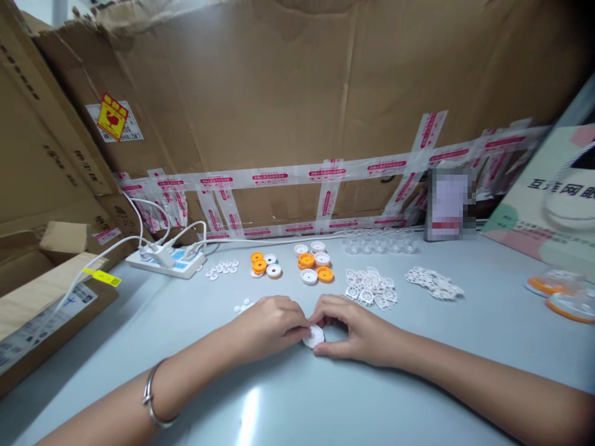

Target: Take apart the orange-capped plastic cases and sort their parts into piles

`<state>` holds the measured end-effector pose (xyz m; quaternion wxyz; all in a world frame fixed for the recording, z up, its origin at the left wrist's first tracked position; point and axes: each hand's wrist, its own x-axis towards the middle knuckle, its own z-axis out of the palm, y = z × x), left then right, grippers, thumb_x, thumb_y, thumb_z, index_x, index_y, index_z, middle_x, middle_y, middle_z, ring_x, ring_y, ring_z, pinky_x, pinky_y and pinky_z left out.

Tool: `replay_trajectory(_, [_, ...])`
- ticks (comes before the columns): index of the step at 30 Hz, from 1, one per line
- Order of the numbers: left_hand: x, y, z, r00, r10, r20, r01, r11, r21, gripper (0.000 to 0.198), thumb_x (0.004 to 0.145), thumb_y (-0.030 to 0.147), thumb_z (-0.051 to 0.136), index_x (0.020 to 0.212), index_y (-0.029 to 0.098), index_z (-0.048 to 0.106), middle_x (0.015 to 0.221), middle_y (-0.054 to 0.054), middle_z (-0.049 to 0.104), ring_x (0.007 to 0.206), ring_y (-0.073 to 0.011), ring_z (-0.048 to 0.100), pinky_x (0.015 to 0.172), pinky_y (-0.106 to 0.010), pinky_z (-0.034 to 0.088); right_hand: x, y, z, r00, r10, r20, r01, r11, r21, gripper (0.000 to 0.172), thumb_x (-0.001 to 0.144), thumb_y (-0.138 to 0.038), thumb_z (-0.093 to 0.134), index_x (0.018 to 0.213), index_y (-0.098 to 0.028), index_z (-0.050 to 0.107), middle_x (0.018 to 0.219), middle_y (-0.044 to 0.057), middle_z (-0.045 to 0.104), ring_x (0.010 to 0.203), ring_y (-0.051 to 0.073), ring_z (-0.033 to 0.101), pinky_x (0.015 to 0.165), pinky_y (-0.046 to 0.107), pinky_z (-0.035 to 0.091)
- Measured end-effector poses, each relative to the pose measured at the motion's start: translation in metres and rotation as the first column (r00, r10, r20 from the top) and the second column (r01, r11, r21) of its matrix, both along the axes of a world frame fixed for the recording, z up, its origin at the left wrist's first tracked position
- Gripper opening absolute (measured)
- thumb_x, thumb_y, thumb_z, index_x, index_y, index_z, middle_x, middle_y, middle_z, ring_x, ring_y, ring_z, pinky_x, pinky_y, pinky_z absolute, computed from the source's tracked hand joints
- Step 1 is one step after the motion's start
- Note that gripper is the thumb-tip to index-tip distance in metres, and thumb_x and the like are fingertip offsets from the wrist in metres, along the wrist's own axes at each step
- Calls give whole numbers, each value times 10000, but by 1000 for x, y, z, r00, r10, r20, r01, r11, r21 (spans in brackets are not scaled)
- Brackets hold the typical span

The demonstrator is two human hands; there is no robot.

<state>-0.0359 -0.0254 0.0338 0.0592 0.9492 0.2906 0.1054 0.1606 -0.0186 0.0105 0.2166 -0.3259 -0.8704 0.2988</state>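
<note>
A small round white piece [314,336] is between my two hands, low over the grey table [297,396]. My right hand [356,328] curls round its right side, with thumb and forefinger at its edge. My left hand [277,325] has its fingers pressed together at the piece's left edge; whether it also pinches a smaller part is hidden. Beyond my hands lie orange and white round cases [315,263], with more of them [265,265] to the left. White openwork parts [369,288] sit behind my right hand. Small white discs [222,269] lie further left.
A power strip [165,261] with white cables is at the back left, beside an open cardboard box [60,310]. Clear plastic pieces [381,241], flat white parts [433,284] and a blurred upright device [449,204] stand or lie right of centre. Orange-white items [569,296] are far right.
</note>
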Motion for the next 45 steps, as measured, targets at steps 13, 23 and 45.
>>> replay_trajectory(13, [-44,19,48,957,256,-138,-280,938,-204,143,723,151,508,703,167,649,669,13,656,611,-98,566,616,-184,391,2,1,1,1000,-6,-28,4,999,-47,224,664,-306,688,833,-172,627,803,26,572,774,154,525,720,272,414])
replay_trajectory(23, [-61,23,47,910,303,-282,-370,900,-230,176,729,218,498,675,176,660,664,1,665,618,-119,572,594,-194,375,1,1,2,999,-27,-40,24,998,-57,202,676,-275,666,841,-169,622,808,28,563,764,149,521,699,264,430])
replay_trajectory(45, [5,-5,3,996,55,66,-55,998,-4,99,820,205,548,859,205,639,847,-18,621,811,-143,549,712,-251,374,-1,1,0,997,-36,-62,37,999,6,125,666,-243,661,748,-165,608,732,7,533,704,133,516,643,236,420])
